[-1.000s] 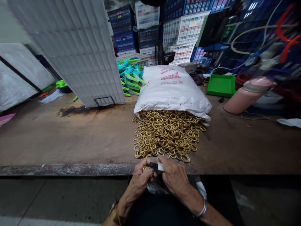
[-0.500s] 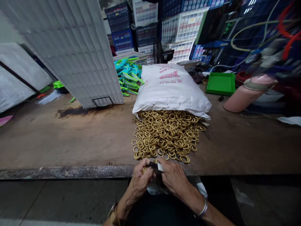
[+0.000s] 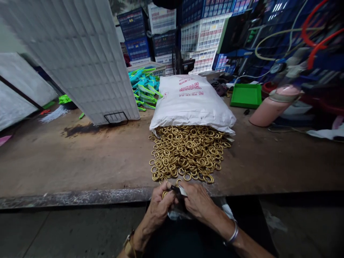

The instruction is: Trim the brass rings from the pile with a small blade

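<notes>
Gold ring [image 3: 163,194] in L hand [image 3: 158,205], fingers tight; blk item [image 3: 175,188] in R hand [image 3: 198,201], same grip

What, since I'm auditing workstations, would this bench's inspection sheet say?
Surface: worn brown table, dark stain at left.
Things: golden rings heaped at the near edge of a white bulging sack.
Clutter: shallow green plastic tray, pink cylindrical bottle, right of the sack.
Hands: left hand holds a golden ring; right hand holds a slim black-and-white piece, material unclear.
Cables: orange hose, pale yellow hose, far right.
Surroundings: stacked blue and white plastic crates behind.
</notes>
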Action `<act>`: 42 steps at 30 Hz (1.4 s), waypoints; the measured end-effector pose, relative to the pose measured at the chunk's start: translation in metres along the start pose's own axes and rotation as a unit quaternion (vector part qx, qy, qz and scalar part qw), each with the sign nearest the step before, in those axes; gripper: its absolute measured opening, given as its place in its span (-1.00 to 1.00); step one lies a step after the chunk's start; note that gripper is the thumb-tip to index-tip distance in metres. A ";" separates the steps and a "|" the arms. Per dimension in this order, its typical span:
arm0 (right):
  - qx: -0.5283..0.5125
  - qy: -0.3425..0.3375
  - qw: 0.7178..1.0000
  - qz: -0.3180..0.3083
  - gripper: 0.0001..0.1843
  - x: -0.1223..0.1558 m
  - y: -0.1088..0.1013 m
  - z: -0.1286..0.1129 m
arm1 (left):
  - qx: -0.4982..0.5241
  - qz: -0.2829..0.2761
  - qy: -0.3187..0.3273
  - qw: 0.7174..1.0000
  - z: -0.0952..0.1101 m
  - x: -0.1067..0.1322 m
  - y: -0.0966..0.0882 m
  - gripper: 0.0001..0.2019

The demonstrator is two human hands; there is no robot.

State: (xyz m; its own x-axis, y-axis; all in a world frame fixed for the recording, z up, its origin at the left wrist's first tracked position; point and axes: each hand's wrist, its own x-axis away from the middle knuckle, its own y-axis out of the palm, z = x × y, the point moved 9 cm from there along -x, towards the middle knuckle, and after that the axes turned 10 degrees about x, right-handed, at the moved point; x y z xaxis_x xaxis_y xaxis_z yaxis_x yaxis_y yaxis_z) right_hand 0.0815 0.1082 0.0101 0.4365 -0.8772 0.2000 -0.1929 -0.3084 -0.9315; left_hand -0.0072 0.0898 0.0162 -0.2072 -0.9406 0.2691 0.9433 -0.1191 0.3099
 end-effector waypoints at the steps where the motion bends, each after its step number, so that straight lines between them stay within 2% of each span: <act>1: 0.007 0.008 1.000 0.003 -0.68 0.001 -0.001 0.001 | 0.001 -0.004 -0.005 1.000 0.001 0.002 0.002 -0.71; 4: 0.017 0.026 0.999 0.010 -0.64 0.005 -0.007 0.006 | 0.013 -0.028 -0.012 0.999 0.005 0.013 0.009 -0.73; 9: 0.005 0.066 0.997 0.026 -0.68 0.012 -0.017 0.015 | 0.065 -0.110 -0.008 0.992 0.015 0.032 0.030 -0.77; 14: -0.061 0.053 0.995 0.061 -0.73 0.018 -0.010 0.019 | 0.190 -0.121 -0.033 0.974 0.003 0.030 0.031 -0.80; 18: -0.079 0.106 0.982 0.136 -0.76 0.027 -0.006 0.047 | 0.258 -0.135 -0.046 0.955 -0.006 0.032 0.033 -0.82; 22: -0.116 0.162 0.956 0.214 -0.72 0.040 -0.017 0.084 | 0.284 -0.141 -0.079 0.945 -0.019 0.036 0.036 -0.83; 26: -0.117 0.249 0.925 0.264 -0.66 0.055 -0.036 0.126 | 0.297 -0.088 -0.162 0.937 -0.057 0.030 0.030 -0.83; 30: -0.084 0.280 0.911 0.290 -0.69 0.063 -0.045 0.151 | 0.313 0.048 -0.268 0.910 -0.113 0.015 0.013 -0.88; 35: -0.008 0.237 0.936 0.259 -0.74 0.054 -0.040 0.143 | 0.303 0.115 -0.293 0.899 -0.153 -0.007 0.010 -0.90; 38: 0.024 0.236 0.945 0.223 -0.77 0.050 -0.037 0.132 | 0.290 0.140 -0.279 0.905 -0.163 -0.015 0.009 -0.91; 42: 0.069 0.242 0.948 0.193 -0.84 0.048 -0.039 0.117 | 0.267 0.146 -0.262 0.916 -0.168 -0.020 0.008 -0.95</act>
State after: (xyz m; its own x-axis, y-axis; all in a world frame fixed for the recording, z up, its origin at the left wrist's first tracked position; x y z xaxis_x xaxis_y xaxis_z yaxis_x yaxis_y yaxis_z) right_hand 0.2129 0.1213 0.0202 -0.1037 -0.9914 -0.0799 -0.1246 0.0926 -0.9879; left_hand 0.0481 0.0542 -0.1400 -0.1952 -0.6085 0.7691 0.7456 0.4174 0.5195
